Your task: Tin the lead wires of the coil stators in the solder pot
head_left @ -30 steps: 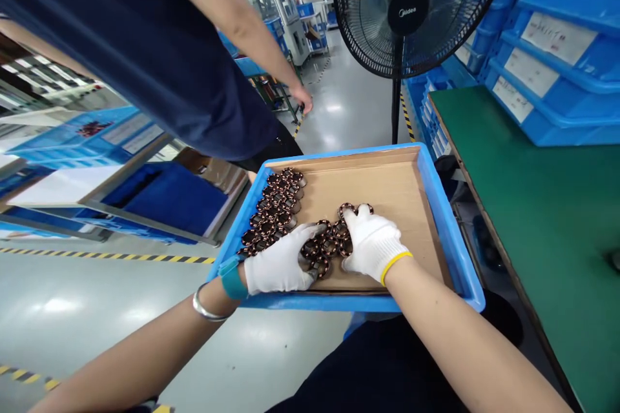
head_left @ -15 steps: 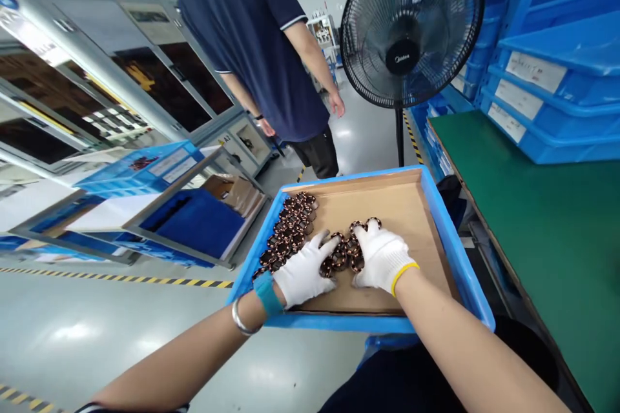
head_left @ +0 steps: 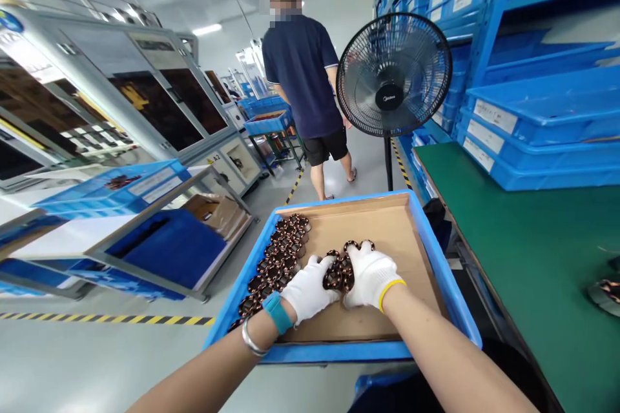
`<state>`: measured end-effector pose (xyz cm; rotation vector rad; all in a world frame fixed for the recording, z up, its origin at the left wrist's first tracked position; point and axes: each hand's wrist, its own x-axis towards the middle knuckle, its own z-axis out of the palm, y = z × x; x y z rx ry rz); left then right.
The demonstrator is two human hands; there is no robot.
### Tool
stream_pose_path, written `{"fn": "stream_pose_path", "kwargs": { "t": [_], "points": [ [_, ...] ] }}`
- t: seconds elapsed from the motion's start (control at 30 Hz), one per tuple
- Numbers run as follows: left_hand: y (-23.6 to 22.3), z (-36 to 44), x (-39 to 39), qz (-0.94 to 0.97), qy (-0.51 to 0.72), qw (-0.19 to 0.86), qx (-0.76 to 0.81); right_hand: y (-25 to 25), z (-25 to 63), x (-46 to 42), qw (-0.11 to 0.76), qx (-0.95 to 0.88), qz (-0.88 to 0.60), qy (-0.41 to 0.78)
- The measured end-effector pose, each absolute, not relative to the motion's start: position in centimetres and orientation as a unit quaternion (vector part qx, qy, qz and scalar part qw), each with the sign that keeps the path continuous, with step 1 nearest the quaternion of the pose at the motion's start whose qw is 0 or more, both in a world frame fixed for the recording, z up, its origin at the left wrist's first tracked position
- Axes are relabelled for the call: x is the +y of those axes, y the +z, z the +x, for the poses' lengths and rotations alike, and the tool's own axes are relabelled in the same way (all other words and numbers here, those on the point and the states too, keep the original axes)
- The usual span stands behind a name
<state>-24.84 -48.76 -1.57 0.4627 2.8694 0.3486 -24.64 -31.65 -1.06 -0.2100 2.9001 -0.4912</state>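
My left hand, in a white glove, curls its fingers around the left side of a small cluster of copper-wound ring stators. On the cluster's right side, my right hand, also gloved, closes over several stators. The group is held between both hands, low over the brown cardboard liner of a blue tray; whether it touches the liner is hidden. Packed rows of similar stators fill the tray's left side. The palms hide part of the held group.
A black standing fan is just beyond the tray. A person in a navy shirt walks in the aisle. Right, a green worktop bears stacked blue bins. Left, a low rack stands before a large machine.
My view has tilted up, so the tray appears lower. Both hands have drawn slightly closer around the cluster. The person has walked farther away down the aisle.
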Motion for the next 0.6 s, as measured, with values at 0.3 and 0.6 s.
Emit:
{"fn": "stream_pose_path", "kwargs": {
  "t": [0.3, 0.6],
  "points": [
    [-0.4, -22.7, -47.7, 0.177, 0.191, 0.074, 0.963, 0.0, -20.7, -30.7, 0.039, 0.984, -0.025, -0.175],
    [5.0, -21.4, -41.1, 0.293, 0.15, -0.02, 0.944, 6.0, -14.6, -25.6, -0.104, 0.977, 0.121, -0.143]
  ]
}}
